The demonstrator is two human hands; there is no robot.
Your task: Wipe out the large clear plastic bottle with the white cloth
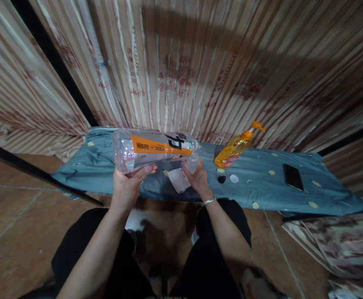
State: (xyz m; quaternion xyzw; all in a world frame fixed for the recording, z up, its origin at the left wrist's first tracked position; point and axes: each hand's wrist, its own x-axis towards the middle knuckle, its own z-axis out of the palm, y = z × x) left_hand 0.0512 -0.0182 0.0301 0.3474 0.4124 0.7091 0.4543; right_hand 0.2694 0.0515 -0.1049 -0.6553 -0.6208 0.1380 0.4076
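Note:
A large clear plastic bottle with an orange and grey label lies sideways in the air above the bench, its neck end to the right. My left hand is closed around its base end from below, thumb along the side. Close to the neck, my right hand grips a small clear plastic container; whether it touches the bottle's mouth I cannot tell. Below the bottle a white cloth lies on the blue-grey sheet, just left of my right hand's fingers.
An orange pump bottle stands tilted in view on the sheet-covered bench. Before it lie a small black cap and a white disc. A phone rests at the right. Striped curtain hangs behind; black poles flank the bench.

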